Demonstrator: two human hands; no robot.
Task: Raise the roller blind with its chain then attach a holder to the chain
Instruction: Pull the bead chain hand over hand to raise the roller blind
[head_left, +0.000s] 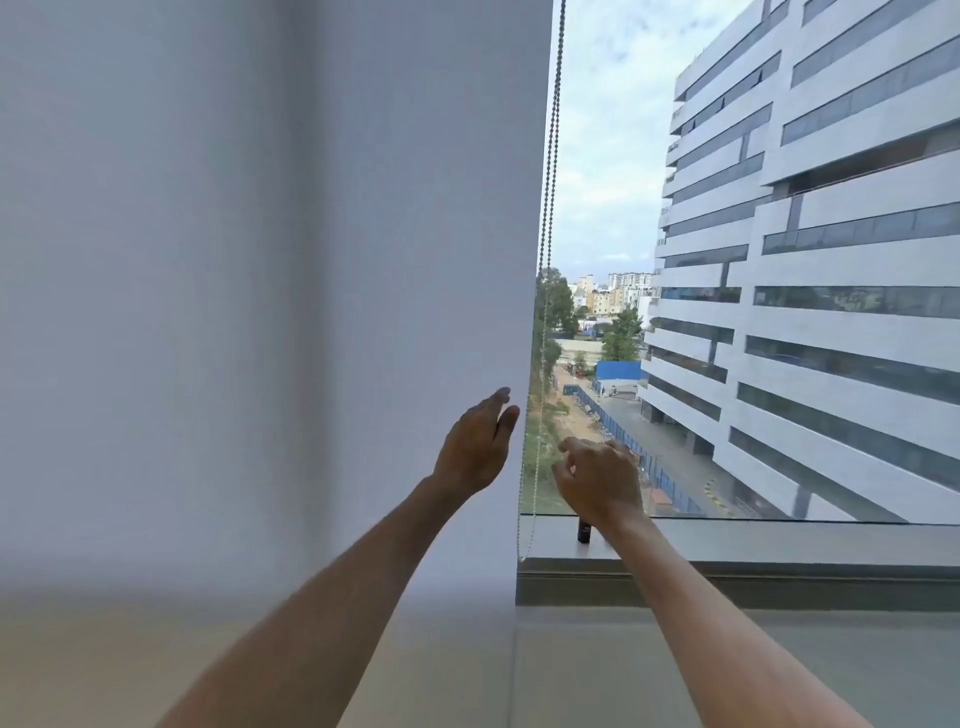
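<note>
I see the left hand (475, 447) open, fingers loosely extended, raised in front of the right edge of the lowered roller blind (311, 260), holding nothing. The right hand (597, 480) is curled, fingertips drawn together; I cannot tell whether it pinches anything. The bead chain (549, 208) hangs between them, looping just above the sill (779, 545). A small dark holder (584, 534) stands there, under the right wrist.

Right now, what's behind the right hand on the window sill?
A small dark object stands on the sill, its top hidden by the right hand. I can't tell what it is. The chain hangs left of it.
</note>
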